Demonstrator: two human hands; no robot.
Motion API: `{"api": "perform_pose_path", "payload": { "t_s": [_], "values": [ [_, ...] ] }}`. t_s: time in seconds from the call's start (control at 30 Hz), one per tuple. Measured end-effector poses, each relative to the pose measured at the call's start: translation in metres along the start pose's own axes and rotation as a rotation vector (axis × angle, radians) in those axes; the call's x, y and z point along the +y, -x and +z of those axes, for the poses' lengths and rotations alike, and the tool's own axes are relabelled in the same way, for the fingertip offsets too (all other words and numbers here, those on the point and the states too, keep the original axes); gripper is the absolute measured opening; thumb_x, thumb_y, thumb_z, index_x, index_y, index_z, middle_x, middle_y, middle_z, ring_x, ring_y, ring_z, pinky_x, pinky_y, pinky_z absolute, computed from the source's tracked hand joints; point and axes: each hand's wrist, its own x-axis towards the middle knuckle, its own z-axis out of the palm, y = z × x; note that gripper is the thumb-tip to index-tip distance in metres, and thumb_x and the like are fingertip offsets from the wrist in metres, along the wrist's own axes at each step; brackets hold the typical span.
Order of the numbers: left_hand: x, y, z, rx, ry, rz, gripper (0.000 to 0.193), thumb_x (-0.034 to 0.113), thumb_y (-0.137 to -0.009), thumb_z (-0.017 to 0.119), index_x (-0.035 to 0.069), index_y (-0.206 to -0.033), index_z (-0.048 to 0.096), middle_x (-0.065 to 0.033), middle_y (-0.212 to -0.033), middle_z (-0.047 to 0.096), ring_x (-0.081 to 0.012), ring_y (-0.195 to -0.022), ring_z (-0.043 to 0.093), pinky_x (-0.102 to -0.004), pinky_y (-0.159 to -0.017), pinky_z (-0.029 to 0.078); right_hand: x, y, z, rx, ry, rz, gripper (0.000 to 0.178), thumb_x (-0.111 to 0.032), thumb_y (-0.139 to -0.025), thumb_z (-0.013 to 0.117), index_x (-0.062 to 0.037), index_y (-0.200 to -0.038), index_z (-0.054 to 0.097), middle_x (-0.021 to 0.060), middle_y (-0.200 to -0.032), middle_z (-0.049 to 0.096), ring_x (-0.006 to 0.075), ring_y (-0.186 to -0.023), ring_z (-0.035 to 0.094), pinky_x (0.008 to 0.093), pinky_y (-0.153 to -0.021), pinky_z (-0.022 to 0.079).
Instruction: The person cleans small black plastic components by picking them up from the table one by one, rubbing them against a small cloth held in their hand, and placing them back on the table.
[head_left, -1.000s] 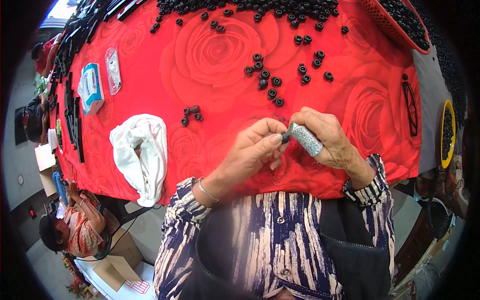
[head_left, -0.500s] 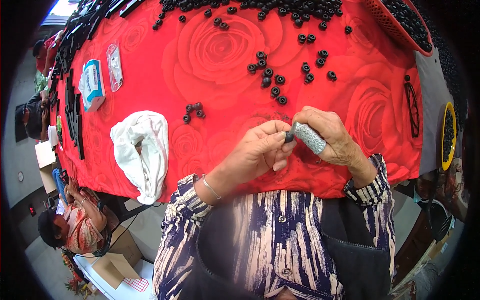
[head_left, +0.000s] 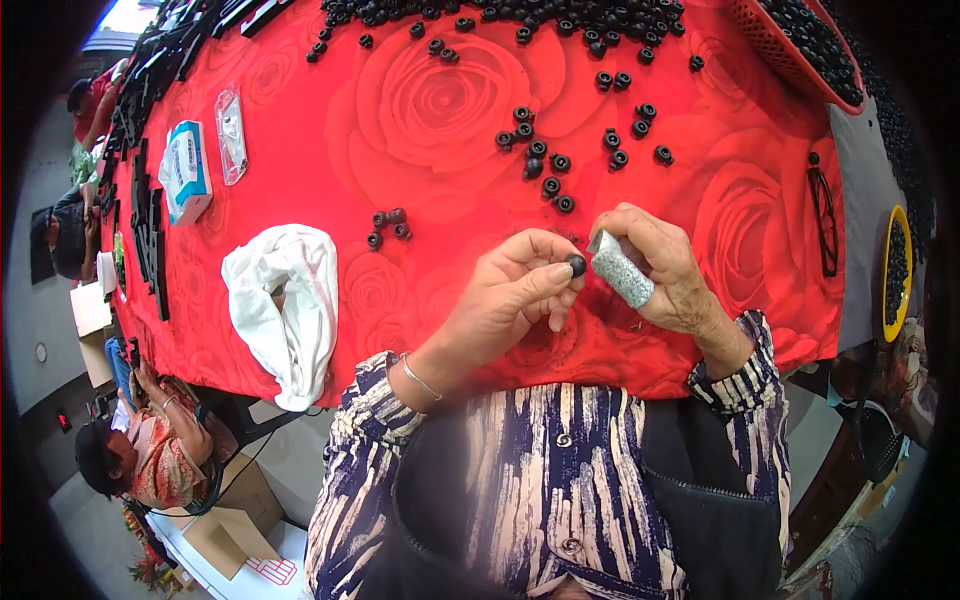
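Note:
Between the thumb and fingertips of my left hand (head_left: 520,285) is a small round black plastic knob (head_left: 577,265). My right hand (head_left: 660,265) is closed around a short blade tool (head_left: 622,275) with a thick, speckled grey handle; its flat metal end lies by the thumb, pointing toward the knob. A small gap separates the tool from the knob. Dark crumbs lie on the red cloth around my hands. Ahead of my hands sits a loose group of similar black knobs (head_left: 537,150), and a smaller cluster (head_left: 390,225) rests to the left.
A rose-patterned red tablecloth (head_left: 440,180) covers the table. On the left lie a white cloth (head_left: 282,310), a tissue pack (head_left: 186,172) and a clear plastic case (head_left: 230,135). A knob pile (head_left: 600,18) and red basket (head_left: 770,50) stand far off; glasses (head_left: 825,215) lie right.
The blade tool has come away from the knob, opening a small gap. My left hand has turned the knob so its rounded side shows; both hands stay in nearly the same place.

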Motion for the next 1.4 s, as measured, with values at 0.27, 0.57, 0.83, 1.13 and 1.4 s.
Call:
{"api": "perform_pose_path", "payload": {
  "t_s": [0.27,0.57,0.83,1.13,1.4],
  "values": [
    [-0.002,0.0,-0.001,0.03,-0.046,0.093,0.017,0.004,-0.086,0.06,0.0,-0.102,0.054,-0.0092,-0.088,0.061,-0.0138,-0.073,0.061,-0.0247,-0.057,0.052,-0.005,0.0,0.01,0.059,0.03,-0.192,0.031,-0.007,-0.072,0.07,-0.0012,-0.098,0.055,0.0097,-0.073,0.053,0.0229,-0.061,0.056,0.0311,-0.052,0.043],
    [0.001,-0.001,-0.006,0.014,0.079,-0.079,0.017,0.012,-0.091,0.055,-0.001,-0.101,0.054,-0.0087,-0.087,0.06,-0.0144,-0.073,0.062,-0.0256,-0.058,0.053,-0.003,0.003,0.009,0.006,0.077,-0.227,0.033,-0.005,-0.068,0.07,-0.0007,-0.098,0.056,0.0099,-0.073,0.054,0.0249,-0.061,0.057,0.0326,-0.05,0.044],
    [0.008,0.002,-0.005,-0.065,0.098,-0.329,0.015,0.012,-0.088,0.059,0.002,-0.099,0.058,-0.0038,-0.081,0.06,-0.0081,-0.062,0.054,-0.0211,-0.056,0.044,-0.004,0.002,0.005,-0.036,0.08,-0.302,0.036,-0.008,-0.065,0.073,-0.0005,-0.098,0.06,0.0086,-0.074,0.055,0.0218,-0.06,0.057,0.0313,-0.05,0.046],
    [0.006,0.002,-0.006,-0.088,0.156,-0.292,0.02,0.009,-0.085,0.062,0.001,-0.103,0.058,-0.0039,-0.082,0.06,-0.0086,-0.061,0.055,-0.0204,-0.054,0.046,-0.005,0.002,0.009,0.018,0.111,-0.347,0.034,-0.008,-0.065,0.073,-0.0008,-0.096,0.061,0.0073,-0.073,0.055,0.0196,-0.059,0.057,0.0299,-0.048,0.044],
    [0.006,0.002,-0.003,-0.05,0.065,-0.244,0.022,0.012,-0.086,0.061,-0.002,-0.104,0.059,-0.0048,-0.083,0.061,-0.0084,-0.063,0.056,-0.0206,-0.052,0.047,-0.009,0.001,0.01,0.084,0.203,-0.42,0.036,-0.004,-0.063,0.072,0.0006,-0.097,0.061,0.0083,-0.072,0.057,0.0199,-0.057,0.057,0.0299,-0.046,0.043]
  ]
}}
